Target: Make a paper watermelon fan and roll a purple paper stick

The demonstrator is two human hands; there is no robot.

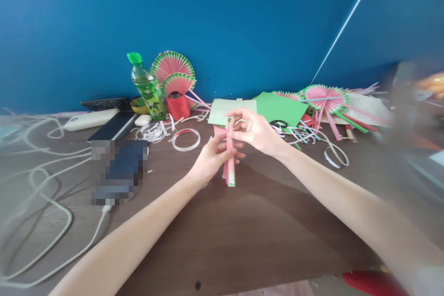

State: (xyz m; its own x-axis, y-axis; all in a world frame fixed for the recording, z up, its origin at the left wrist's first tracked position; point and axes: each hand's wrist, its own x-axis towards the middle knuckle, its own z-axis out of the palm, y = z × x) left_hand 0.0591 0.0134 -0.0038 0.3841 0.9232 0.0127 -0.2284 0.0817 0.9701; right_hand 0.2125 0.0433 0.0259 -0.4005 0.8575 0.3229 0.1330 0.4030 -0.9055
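My left hand grips a folded pink paper strip bundle with green ends, held upright above the brown table. The thumb and fingers wrap its middle. My right hand pinches the upper part of the same bundle from the right, fingers curled round its top. Both hands meet over the table's middle, in front of a pale green paper sheet.
At the back stand a green-capped bottle, a red thread spool and finished pink-and-green paper fans, more fans at the right. A tape ring, paper scraps, a charging phone and white cables lie left.
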